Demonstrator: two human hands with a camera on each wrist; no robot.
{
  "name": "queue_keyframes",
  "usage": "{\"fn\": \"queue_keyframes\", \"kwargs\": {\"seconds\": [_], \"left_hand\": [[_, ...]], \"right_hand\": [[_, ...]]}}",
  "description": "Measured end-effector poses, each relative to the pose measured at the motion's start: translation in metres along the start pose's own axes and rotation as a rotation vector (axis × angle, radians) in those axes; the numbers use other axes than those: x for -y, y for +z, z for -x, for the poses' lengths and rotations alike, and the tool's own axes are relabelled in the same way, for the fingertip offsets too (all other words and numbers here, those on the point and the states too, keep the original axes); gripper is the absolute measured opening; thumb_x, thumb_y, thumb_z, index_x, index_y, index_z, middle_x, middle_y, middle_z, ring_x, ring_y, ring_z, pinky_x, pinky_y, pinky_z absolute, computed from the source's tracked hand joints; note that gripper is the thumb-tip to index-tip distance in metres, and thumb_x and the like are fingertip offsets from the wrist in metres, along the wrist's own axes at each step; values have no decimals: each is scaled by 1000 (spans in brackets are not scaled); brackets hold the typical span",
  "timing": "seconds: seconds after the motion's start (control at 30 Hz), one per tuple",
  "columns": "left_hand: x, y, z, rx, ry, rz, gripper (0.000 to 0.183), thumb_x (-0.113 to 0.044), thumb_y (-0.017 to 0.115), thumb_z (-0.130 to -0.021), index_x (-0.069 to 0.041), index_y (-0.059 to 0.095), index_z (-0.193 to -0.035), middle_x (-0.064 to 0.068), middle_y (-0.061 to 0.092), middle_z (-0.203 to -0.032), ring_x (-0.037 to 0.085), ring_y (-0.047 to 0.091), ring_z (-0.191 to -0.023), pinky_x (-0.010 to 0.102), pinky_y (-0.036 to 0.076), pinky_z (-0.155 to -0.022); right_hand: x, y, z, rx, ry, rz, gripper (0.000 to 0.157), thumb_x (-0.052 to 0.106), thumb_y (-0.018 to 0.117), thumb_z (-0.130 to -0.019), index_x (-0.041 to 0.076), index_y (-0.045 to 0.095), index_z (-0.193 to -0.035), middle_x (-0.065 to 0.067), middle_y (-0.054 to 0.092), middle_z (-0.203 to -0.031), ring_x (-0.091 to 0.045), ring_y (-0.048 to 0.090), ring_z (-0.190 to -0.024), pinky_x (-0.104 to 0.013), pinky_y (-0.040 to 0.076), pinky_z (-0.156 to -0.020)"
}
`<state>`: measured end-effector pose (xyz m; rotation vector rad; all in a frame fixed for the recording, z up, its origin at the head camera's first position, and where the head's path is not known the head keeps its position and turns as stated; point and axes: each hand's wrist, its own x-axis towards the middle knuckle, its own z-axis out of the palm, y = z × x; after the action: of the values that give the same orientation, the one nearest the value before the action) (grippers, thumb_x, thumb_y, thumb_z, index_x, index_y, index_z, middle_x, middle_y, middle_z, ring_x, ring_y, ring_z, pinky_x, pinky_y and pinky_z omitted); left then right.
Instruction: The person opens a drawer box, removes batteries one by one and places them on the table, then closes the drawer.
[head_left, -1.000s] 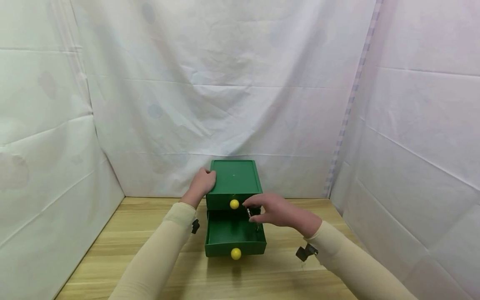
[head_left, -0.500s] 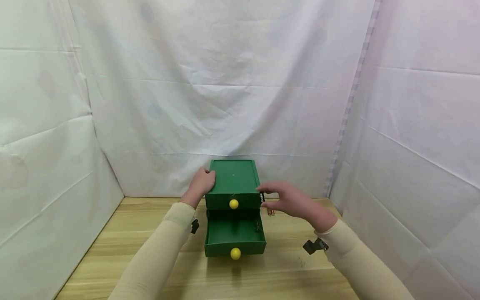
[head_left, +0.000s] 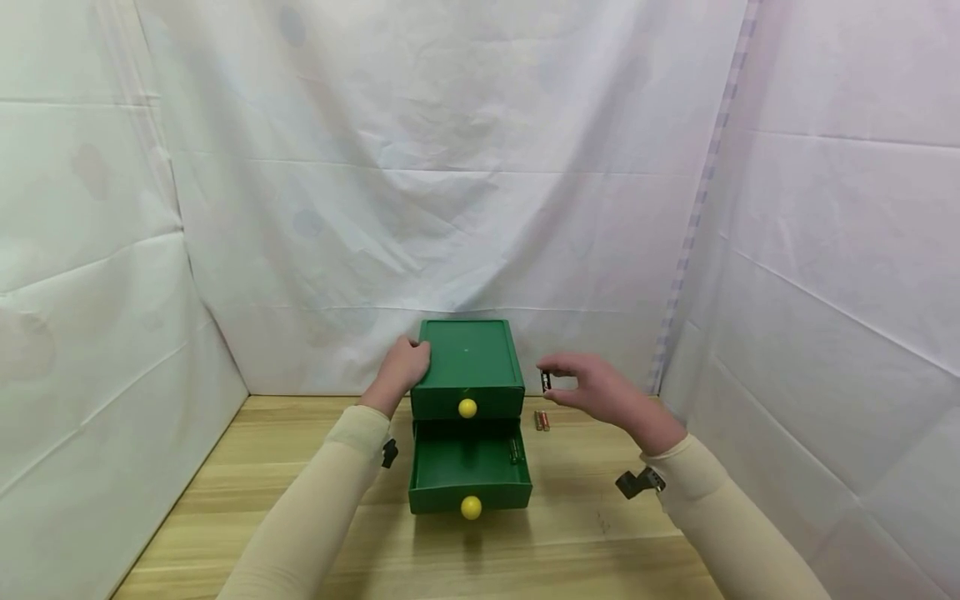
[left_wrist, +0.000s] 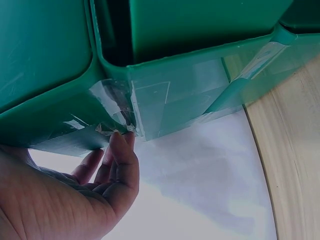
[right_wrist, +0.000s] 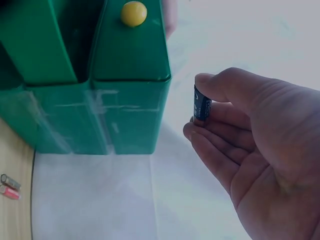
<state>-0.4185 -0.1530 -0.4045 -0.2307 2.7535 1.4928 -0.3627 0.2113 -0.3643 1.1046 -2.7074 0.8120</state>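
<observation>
A green drawer cabinet (head_left: pixel 468 354) with yellow knobs stands against the back cloth. Its lower drawer (head_left: pixel 453 471) is pulled out, the upper one closed. My left hand (head_left: pixel 402 367) holds the cabinet's left edge; in the left wrist view its curled fingers touch the taped side. To the right of the cabinet, my right hand (head_left: pixel 600 392) pinches a dark battery (right_wrist: pixel 200 106) between thumb and fingers, raised above the table. Small dark batteries (head_left: pixel 514 451) lie along the open drawer's right wall; their number is hard to tell.
Two batteries (head_left: pixel 542 421), one reddish, lie side by side on the wooden table (head_left: pixel 600 533), right of the cabinet. White cloth walls (head_left: pixel 420 233) enclose the table at the back and both sides.
My right hand has moved right and a little up, from over the open drawer to beside the cabinet, carrying the battery. The two table batteries came into sight. My left hand stays put.
</observation>
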Motion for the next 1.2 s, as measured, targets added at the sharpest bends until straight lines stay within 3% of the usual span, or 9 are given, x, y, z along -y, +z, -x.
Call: {"fn": "queue_keyframes", "kwargs": {"seconds": [0.5,0.93,1.2], "left_hand": [[3,2,2,-8,4,-3,62,-42,36,-115,2,41,-158,25,47,-160,40,53,-136,57,47,-111],[1,0,3,2,1,3,64,-42,36,-115,3,39,-160,26,46,-161,40,53,-136,57,47,-112],[1,0,3,0,10,5,63,-41,36,-115,3,39,-161,25,46,-162,40,53,-138,57,47,-113]], "right_hand": [[-26,6,-6,-6,100,10,49,18,83,-102,5,69,-148,-16,68,-148,-38,68,-132,-57,54,-108],[-54,20,-18,-13,94,59,44,16,85,-101,3,73,-141,-17,72,-140,-39,70,-126,-57,57,-105],[-68,27,-21,-3,116,-4,43,12,84,-100,0,73,-140,-21,71,-138,-47,69,-126,-60,56,-104]]}}
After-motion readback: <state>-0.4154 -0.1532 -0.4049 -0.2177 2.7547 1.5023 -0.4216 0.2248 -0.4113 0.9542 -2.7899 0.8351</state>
